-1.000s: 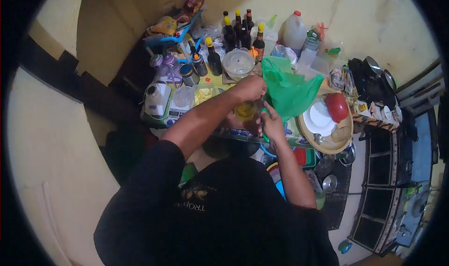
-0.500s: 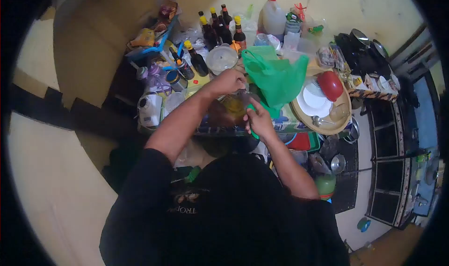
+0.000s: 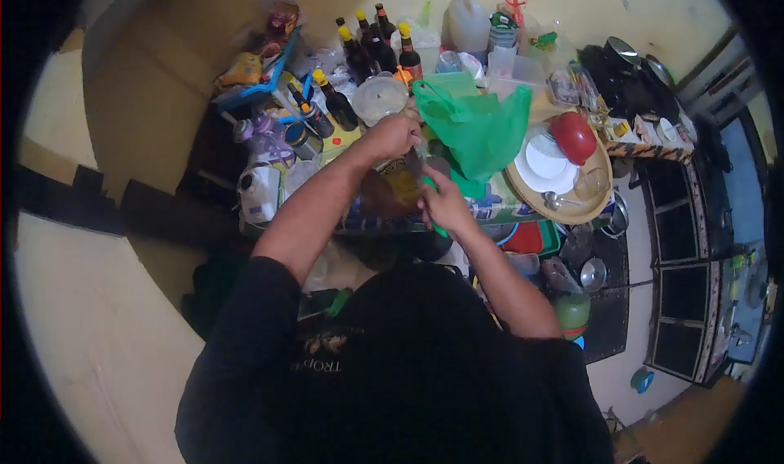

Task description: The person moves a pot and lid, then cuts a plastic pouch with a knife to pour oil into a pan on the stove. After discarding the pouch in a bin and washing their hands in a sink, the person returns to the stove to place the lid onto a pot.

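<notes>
Currently both hands work close together over the front of the table (image 3: 500, 209), just apart from each other. The right hand (image 3: 446, 203) is wrapped around a green-handled tool (image 3: 439, 230), with the handle showing above and below the fingers. From its upper end a greyish, blurred part points up toward the other hand — it looks like a blade, though the blur hides its exact shape. The left hand (image 3: 395, 136) is near that upper end, farther from the body, its fingers bent inward; I cannot tell whether they pinch anything. Below and between the hands is a container (image 3: 406, 188) with something yellow in it, partly covered by the left forearm and too dim to make out well.

Just beside the hands, on the right, stands a crumpled green plastic bag (image 3: 483, 133). Behind the left hand is a clear bowl (image 3: 379, 98), and beyond it dark bottles (image 3: 411, 58), several with yellow caps. A big jug (image 3: 468, 23) with a red cap stands at the back, against the wall. To the right of the bag, a round tan tray (image 3: 563, 213) carries white plates (image 3: 545, 159), a red bowl (image 3: 573, 137) and a spoon (image 3: 560, 199). At the table's left end there is a white appliance (image 3: 260, 195) — near it, a dark jar (image 3: 303, 142).
</notes>
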Motion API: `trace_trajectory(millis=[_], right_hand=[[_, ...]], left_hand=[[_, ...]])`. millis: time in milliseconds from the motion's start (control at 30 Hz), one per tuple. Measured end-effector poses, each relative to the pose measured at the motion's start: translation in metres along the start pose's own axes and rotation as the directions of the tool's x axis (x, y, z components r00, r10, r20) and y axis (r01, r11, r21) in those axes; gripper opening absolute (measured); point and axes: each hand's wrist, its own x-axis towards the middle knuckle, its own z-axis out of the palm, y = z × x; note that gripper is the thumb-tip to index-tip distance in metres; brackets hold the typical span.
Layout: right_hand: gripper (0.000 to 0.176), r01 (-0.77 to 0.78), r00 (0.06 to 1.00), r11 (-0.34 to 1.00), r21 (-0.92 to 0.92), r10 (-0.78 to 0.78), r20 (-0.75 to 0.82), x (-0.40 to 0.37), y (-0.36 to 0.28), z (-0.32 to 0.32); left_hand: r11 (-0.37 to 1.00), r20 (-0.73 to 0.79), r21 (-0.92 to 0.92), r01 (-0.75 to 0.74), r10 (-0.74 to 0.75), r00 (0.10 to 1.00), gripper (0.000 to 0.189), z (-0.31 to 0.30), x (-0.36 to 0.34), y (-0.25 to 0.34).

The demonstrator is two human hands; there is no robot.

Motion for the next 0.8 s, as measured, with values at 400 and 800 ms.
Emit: trace_trajectory(millis=[400, 800], right_hand=[[0.049, -0.041, 0.999, 0.998, 0.045, 0.041, -0.016, 0.008, 0.002, 0.006], [0.047, -0.047, 0.998, 0.999, -0.020, 0.047, 0.042, -0.001, 0.002, 0.003]], left_hand=[[0.984, 0.106, 0.128, -0.121, 0.108, 0.989, 0.033, -0.001, 0.016, -0.005], [0.961, 0.141, 0.276, -0.007, -0.033, 0.989, 0.016, 0.011, 0.036, -0.012]])
